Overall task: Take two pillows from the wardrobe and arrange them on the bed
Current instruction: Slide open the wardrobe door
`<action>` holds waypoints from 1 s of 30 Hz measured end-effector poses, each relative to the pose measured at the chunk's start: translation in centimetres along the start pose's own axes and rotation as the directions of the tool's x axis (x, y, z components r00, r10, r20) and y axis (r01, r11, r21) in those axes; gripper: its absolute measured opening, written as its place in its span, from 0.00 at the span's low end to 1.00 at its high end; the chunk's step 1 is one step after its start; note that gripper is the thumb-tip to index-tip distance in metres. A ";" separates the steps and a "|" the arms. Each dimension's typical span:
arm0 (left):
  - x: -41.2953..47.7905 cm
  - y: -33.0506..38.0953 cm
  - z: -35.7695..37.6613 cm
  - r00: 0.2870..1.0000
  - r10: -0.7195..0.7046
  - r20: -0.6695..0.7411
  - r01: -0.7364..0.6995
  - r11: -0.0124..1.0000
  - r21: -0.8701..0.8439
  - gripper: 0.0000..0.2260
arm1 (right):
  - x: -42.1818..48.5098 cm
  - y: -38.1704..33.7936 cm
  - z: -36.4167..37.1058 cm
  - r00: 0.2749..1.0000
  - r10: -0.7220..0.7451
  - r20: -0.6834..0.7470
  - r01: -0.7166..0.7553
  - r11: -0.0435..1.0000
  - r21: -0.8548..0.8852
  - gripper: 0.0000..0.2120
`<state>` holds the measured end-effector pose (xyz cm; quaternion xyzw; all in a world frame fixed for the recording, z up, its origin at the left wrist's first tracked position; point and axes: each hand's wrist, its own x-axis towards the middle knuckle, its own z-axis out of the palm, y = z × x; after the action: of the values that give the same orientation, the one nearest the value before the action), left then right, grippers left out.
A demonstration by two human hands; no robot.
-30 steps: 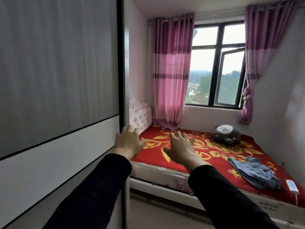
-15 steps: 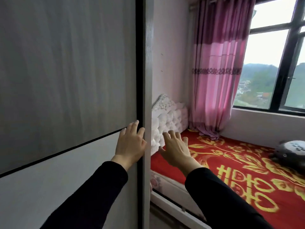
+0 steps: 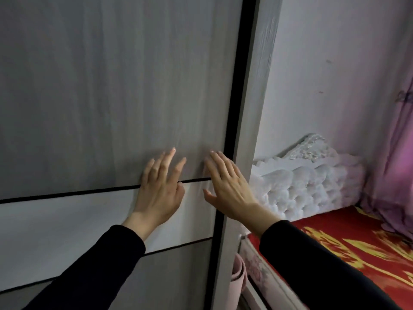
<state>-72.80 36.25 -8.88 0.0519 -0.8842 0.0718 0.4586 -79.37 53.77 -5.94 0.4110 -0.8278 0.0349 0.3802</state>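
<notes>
**Flat palms on a shut wardrobe door**

While pillows remain out of sight, presumably behind wardrobe door (image 3: 111,97), both palms pressed flat at frame centre: left hand (image 3: 159,191) and right hand (image 3: 228,189), fingers (image 3: 171,157) spread wide, gripping nothing. No handle seen; smooth panel, probably slippery, likely slides under sideways push near black edge strip (image 3: 234,108). Bed (image 3: 357,249) at 4 o'clock, tufted headboard (image 3: 301,180) at 3. Pillows probably light, soft, best hugged whole.

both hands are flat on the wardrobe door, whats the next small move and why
Probably press and slide the wardrobe door leftward, away from the frame post. The left hand and right hand both lie open and flat on the panel near its right edge, no handle shows, and the door looks shut, so no pillows can be reached yet.
</notes>
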 end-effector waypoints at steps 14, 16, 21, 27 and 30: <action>-3.6 -5.4 2.4 0.995 -0.035 -0.090 0.067 0.919 0.388 0.26 | 3.2 1.2 5.4 0.967 -0.219 -0.127 0.211 0.975 -0.076 0.50; -3.6 -5.9 2.6 0.994 -0.008 -0.108 0.053 0.904 0.425 0.26 | 3.3 1.2 5.7 0.964 -0.228 -0.140 0.219 0.973 -0.076 0.49; -3.7 -6.6 3.2 0.988 0.033 -0.152 0.040 0.892 0.451 0.27 | 3.6 1.3 6.3 0.950 -0.251 -0.187 0.235 0.967 -0.102 0.49; -3.9 -8.0 2.8 0.980 0.082 -0.182 0.016 0.879 0.476 0.27 | 4.3 0.2 6.7 0.943 -0.260 -0.207 0.247 0.965 -0.085 0.49; -4.4 -9.0 2.4 0.980 0.081 -0.181 0.013 0.883 0.469 0.27 | 4.6 -0.9 6.7 0.943 -0.259 -0.209 0.252 0.966 -0.064 0.49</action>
<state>-70.71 27.05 -13.15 0.1381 -0.7921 0.2957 0.5157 -84.43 47.67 -7.90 0.5017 -0.7220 0.0147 0.4762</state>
